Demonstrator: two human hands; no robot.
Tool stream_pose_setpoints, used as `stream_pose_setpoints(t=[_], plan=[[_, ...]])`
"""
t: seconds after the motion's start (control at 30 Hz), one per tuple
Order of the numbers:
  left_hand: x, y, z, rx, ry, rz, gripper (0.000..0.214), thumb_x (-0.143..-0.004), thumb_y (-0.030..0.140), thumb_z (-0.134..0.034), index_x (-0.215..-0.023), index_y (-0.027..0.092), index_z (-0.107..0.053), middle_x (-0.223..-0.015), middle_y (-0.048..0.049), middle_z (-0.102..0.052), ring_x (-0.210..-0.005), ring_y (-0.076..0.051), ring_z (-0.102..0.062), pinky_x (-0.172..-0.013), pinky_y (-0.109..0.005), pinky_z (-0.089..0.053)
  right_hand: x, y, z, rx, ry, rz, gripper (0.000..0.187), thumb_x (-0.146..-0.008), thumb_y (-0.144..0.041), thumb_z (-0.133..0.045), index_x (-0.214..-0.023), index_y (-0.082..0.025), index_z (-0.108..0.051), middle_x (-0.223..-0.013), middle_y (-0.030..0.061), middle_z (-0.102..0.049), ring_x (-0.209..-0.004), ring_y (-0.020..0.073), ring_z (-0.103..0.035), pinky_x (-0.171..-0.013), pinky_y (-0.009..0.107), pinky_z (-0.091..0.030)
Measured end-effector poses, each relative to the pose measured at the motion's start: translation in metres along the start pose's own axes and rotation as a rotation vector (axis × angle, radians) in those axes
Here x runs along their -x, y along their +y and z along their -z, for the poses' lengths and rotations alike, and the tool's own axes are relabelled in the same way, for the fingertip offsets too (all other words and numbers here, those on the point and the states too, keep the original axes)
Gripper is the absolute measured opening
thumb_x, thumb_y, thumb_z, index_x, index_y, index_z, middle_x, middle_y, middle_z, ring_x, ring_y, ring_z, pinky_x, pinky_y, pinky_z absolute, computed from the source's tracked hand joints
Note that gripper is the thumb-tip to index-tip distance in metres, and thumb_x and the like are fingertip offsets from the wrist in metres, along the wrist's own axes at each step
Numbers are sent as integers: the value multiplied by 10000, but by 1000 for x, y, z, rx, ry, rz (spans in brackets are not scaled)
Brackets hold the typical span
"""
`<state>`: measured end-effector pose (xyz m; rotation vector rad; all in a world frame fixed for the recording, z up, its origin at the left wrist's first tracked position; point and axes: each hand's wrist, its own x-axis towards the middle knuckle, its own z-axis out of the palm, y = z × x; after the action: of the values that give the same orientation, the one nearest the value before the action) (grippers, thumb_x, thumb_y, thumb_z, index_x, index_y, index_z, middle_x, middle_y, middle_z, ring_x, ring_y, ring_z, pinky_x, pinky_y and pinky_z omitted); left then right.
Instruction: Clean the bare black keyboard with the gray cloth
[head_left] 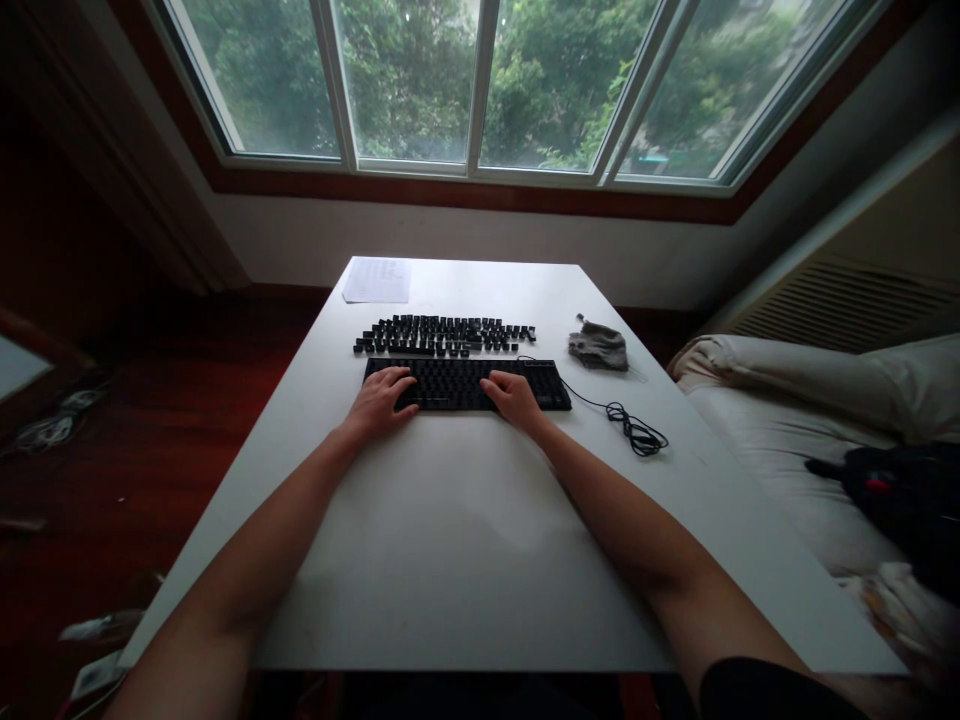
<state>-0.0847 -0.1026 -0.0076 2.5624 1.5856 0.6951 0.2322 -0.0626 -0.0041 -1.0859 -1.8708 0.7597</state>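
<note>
A black keyboard lies on the white table, its keycaps off over at least part of it. My left hand rests on the keyboard's left end, fingers spread and thumb apart. Over the right-middle part, my right hand is curled closed with the thumb and forefinger tip at the keys. Whatever may be between those fingers is hidden. Just behind the keyboard, many loose black keycaps stand in rows. A black cable runs from the keyboard and lies coiled at the right.
A crumpled grey cloth sits to the right of the keycaps. Printed paper sheets lie at the table's far left corner. A cushioned seat with a black bag stands to the right. Behind the white table is a window.
</note>
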Motion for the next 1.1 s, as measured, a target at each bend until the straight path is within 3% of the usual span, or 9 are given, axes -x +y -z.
stream_pose_setpoints(t=[0.27, 0.47, 0.63, 0.9, 1.1], plan=[[3, 15, -3, -17, 35, 25, 483, -912, 402, -620, -1373, 257, -601, -1488, -94, -532, -1418, -333, -428, -1217, -546, -316, 16, -19, -4, 339, -77, 238, 322, -961, -362, -531, -685, -226, -436, -706, 21, -508, -710, 179, -472, -671, 308, -342], [1, 23, -5, -24, -21, -38, 487, -891, 382, -648, -1364, 273, -614, -1487, -86, -530, -1415, -336, -430, -1212, -559, -321, 15, -17, -3, 370, -67, 242, 262, -976, -336, -528, -738, -227, -527, -773, 49, -585, -777, 202, -524, -735, 322, -395], [-6, 20, -6, -9, 17, -51, 421, -886, 355, -645, -1301, 279, -651, -1434, -86, -563, -1363, -321, -480, -1190, -542, -357, 14, -16, -4, 363, -83, 267, 240, -988, -338, -534, -784, -226, -593, -821, 60, -627, -851, 215, -552, -798, 333, -418], [-4, 13, -4, 31, 25, -36, 377, -892, 354, -658, -1257, 262, -660, -1439, -75, -570, -1354, -299, -490, -1198, -517, -356, -36, 8, 2, 469, 24, 154, 100, -928, -253, -574, -919, -207, -662, -893, 63, -657, -883, 220, -570, -802, 328, -427], [-3, 10, -6, 44, 29, -17, 344, -886, 366, -684, -1212, 258, -666, -1429, -69, -592, -1346, -301, -508, -1183, -522, -376, -79, 20, -4, 622, -43, 48, 160, -919, -216, -598, -1035, -191, -704, -973, 82, -708, -868, 211, -605, -763, 311, -417]])
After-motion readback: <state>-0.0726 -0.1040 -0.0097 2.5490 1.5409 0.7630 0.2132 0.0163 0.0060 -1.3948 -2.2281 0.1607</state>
